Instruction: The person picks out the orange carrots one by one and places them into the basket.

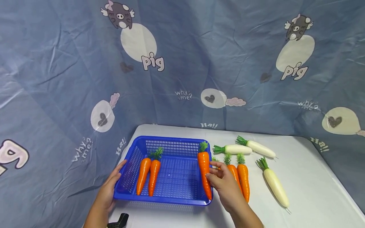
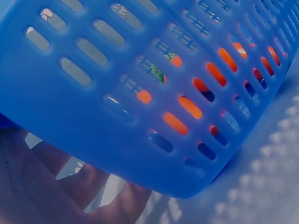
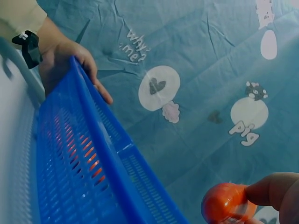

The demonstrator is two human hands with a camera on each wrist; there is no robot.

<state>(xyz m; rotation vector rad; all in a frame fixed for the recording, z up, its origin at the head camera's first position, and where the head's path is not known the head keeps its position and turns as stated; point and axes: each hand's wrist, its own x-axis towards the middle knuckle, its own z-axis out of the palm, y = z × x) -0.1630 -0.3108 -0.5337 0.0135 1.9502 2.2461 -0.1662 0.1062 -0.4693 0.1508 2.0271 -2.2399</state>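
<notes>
My right hand (image 1: 225, 183) pinches an orange carrot (image 1: 204, 172) with a green leafy top between thumb and fingers. This carrot is at the right side of the blue plastic basket (image 1: 162, 201), over the rim; its rounded orange surface (image 3: 226, 203) also shows in the right wrist view. Against the basket's left end rests my left hand (image 1: 106, 190), its fingers extended along the outside near the rim. Inside the basket, toward the left, lie two carrots, one (image 1: 143, 174) beside the other (image 1: 154, 177). The left wrist view shows orange patches through the basket's slots.
Right of the basket, carrots (image 1: 243, 180) lie on the white table (image 1: 310, 177), partly hidden by my right hand. Three white radishes with green stems lie there too: one (image 1: 236, 149) near the basket, one (image 1: 260, 148) behind, one (image 1: 276, 188) farther right. A blue patterned cloth (image 1: 182, 63) hangs behind.
</notes>
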